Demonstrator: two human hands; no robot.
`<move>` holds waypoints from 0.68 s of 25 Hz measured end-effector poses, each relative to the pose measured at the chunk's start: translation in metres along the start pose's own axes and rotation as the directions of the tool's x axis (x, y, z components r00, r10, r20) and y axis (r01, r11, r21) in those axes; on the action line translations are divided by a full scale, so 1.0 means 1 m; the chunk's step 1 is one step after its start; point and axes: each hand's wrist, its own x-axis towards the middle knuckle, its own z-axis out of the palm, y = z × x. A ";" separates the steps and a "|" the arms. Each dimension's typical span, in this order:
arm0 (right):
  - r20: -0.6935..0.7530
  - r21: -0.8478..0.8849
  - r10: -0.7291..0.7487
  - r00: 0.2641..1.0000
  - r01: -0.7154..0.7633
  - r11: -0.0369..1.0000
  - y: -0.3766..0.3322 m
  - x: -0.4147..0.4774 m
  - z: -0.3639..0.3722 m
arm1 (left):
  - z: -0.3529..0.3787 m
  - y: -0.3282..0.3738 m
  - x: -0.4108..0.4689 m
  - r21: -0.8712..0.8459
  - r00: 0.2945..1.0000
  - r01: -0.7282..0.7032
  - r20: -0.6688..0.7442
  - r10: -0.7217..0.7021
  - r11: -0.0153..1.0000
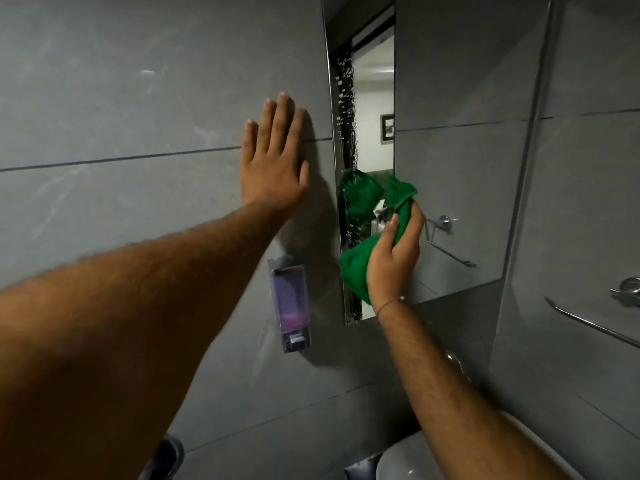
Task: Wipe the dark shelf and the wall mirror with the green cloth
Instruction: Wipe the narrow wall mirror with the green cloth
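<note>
Right hand (394,258) has its fingers clamped on the bunched green cloth (356,268), pressed to the lower part of the wall mirror (450,168). Left hand (273,161) lies flat, fingers apart, on the tile beside the mirror. Droplets streak the mirror's left edge above the cloth; recommend opening the cloth flatter and working overlapping strokes there.

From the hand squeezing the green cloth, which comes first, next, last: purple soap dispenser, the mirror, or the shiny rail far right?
From the right hand:
1. Tall wall mirror, directly behind it.
2. Clear purple soap dispenser, on its left.
3. Chrome towel rail, far right.
</note>
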 end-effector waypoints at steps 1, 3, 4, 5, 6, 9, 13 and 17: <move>0.064 -0.039 -0.019 0.998 0.022 0.999 0.020 -0.002 0.003 | 0.009 0.002 0.004 0.011 0.999 -0.004 -0.032 0.005 1.000; 0.233 -0.181 -0.119 0.965 0.163 0.970 0.060 -0.011 0.010 | 0.025 0.001 0.006 0.053 0.996 -0.026 -0.080 0.030 0.998; 0.321 -0.286 -0.169 0.932 0.266 0.921 0.079 -0.015 0.014 | 0.032 0.000 0.006 0.075 0.994 -0.034 -0.105 0.042 0.997; 0.382 -0.390 -0.193 0.904 0.347 0.853 0.095 -0.021 0.017 | 0.035 -0.001 0.008 0.091 0.991 -0.036 -0.124 0.047 0.995; 0.406 -0.480 -0.188 0.894 0.383 0.789 0.110 -0.029 0.016 | 0.037 -0.001 0.009 0.097 0.990 -0.035 -0.130 0.048 0.995; 0.394 -0.606 -0.177 0.902 0.400 0.688 0.155 -0.064 0.000 | 0.039 0.002 0.008 0.116 0.988 -0.035 -0.143 0.051 0.993; 0.401 -0.677 -0.128 0.907 0.387 0.625 0.219 -0.117 -0.030 | 0.045 0.001 0.008 0.152 0.984 -0.054 -0.163 0.079 0.987; 0.378 -0.688 -0.123 0.917 0.367 0.626 0.228 -0.118 -0.029 | 0.046 0.002 0.009 0.161 0.983 -0.047 -0.170 0.075 0.986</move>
